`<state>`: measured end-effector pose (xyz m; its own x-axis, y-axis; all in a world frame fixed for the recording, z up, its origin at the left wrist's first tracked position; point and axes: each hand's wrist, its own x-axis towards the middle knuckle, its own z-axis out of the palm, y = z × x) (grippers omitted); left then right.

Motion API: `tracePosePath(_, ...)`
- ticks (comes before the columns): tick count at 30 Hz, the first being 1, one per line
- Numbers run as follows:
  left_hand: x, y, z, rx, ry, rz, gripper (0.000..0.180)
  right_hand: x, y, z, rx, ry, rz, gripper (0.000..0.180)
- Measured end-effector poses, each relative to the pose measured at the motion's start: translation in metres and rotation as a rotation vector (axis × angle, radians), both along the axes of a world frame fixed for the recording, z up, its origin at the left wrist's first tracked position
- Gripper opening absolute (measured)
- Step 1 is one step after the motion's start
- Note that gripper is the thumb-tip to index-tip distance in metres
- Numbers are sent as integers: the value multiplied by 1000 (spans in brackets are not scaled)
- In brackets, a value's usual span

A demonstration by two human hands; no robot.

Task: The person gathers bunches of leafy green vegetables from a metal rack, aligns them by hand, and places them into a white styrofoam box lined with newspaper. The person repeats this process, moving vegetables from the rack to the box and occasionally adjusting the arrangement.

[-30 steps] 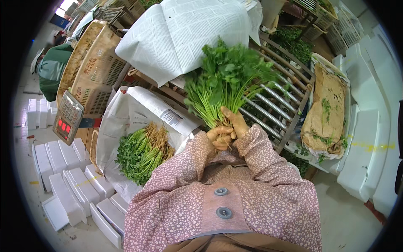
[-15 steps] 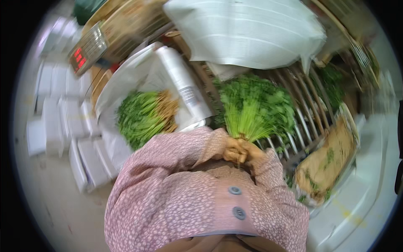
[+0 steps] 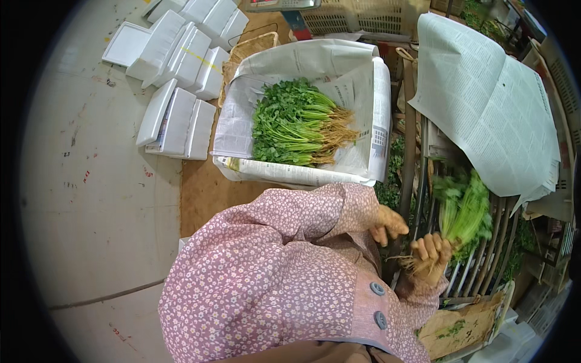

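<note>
My right hand (image 3: pixel 431 254) is closed around the root end of a bunch of leafy greens (image 3: pixel 465 212), with pale roots sticking out beside the fingers. The bunch's green stalks and leaves point away from me over a slatted rack (image 3: pixel 478 269), and some leaves are blurred by motion. Just left of it, my left hand (image 3: pixel 390 225) is apart from the bunch, fingers loosely bent and nothing seen in them. Left of both hands, more rooted greens (image 3: pixel 296 124) lie in a box lined with newspaper (image 3: pixel 233 130), their brown roots pointing right.
Newspaper sheets (image 3: pixel 484 91) cover the rack's far part. White foam boxes (image 3: pixel 175 121) stand on the floor (image 3: pixel 85 199) at left. A woven basket (image 3: pixel 251 51) is behind the lined box. Cardboard with leaf scraps (image 3: pixel 463 330) lies near right.
The view has swung leftward. Both hands were together at the bunch's roots; now my left hand has let go and only my right hand holds it.
</note>
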<state>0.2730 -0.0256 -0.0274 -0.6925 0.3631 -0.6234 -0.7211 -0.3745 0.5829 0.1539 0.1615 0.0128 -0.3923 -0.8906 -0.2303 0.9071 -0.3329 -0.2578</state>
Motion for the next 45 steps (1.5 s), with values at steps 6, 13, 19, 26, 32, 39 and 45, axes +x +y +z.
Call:
tracePosePath(6, -60, 5, 21, -63, 102, 153, 130, 40, 0, -39, -111, -396, -17, 24)
tracePosePath(13, -90, 54, -42, -641, 191, -148, 135, 86, 15, -155, 240, -38, -80, 28)
tracePosePath(19, -95, 59, -68, -559, 255, -110, 134, 99, 97, -133, 1109, 604, 172, 39)
tracePosePath(26, -117, 85, -98, -793, 223, -182, 127, 3, 76, -118, 1564, 559, -261, 81)
tracePosePath(32, -99, 92, -64, -917, 314, -162, 121, -19, 13, -114, 1120, 682, -196, 85)
tracePosePath(39, -69, 92, 33, -1421, 432, -138, 90, 50, -11, -28, 354, -18, -181, 85)
tracePosePath(45, -56, 92, 39, -1395, 718, 1, 84, 32, 26, -95, -31, -59, -346, 81)
